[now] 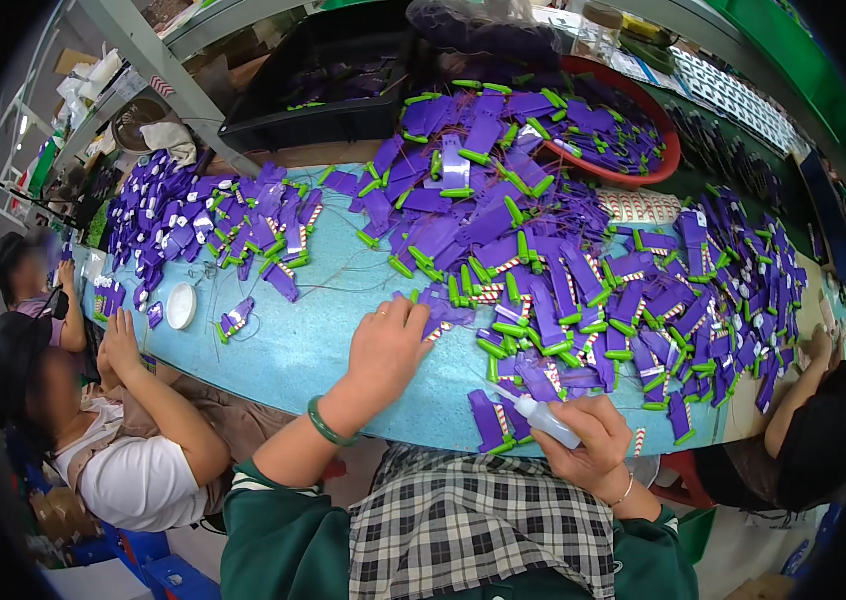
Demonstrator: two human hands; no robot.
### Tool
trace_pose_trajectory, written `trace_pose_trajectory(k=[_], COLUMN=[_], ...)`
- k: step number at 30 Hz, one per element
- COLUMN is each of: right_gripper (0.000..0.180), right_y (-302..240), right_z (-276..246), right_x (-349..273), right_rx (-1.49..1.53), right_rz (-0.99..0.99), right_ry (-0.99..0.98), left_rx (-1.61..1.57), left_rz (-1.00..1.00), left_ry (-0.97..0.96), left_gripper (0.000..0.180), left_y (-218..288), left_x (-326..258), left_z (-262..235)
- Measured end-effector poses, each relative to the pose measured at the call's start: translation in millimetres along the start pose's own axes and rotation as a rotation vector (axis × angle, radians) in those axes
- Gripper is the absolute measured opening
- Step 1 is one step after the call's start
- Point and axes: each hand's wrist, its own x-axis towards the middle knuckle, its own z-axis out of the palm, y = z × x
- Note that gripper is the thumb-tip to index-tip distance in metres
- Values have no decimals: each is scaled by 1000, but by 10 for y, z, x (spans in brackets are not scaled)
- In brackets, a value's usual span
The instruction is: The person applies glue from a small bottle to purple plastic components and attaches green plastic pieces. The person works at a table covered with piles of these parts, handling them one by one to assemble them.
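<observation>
A checked apron (483,530) lies nearest; left hand (386,348) pinches a purple piece (450,308); squeezing too hard, right hand (593,442), clasping a dropper bottle (555,426), might drip.

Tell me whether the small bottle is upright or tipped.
Tipped: the bottle slants in the right hand, its thin nozzle pointing to the left.

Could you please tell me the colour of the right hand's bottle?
The bottle is translucent whitish, best seen in the head view.

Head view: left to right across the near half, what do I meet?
White-sleeved co-worker's hands → white dish → lone purple part → left hand → right hand holding bottle → right-side co-worker's hand.
</observation>
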Motion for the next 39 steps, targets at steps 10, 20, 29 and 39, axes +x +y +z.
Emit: trace_pose_trajectory(k=[10,20,29,39], right_gripper=[45,44,42,34], right_y=[-40,-105,-88,-70], right_z=[-221,-344,-556,-696], right_x=[-257,-267,-361,-414], right_rx=[-36,-49,-144,-229], right_rz=[51,-2,1,28], right_ry=[46,92,162,338], left_rx=[-148,-214,-409,-706], left_rz=[225,87,-12,489], left_ry=[5,-66,361,-633], left_gripper=[24,32,19,33], left_y=[-19,-85,250,1226], left_x=[-35,150,-399,-494], left_z=[-78,25,-257,283])
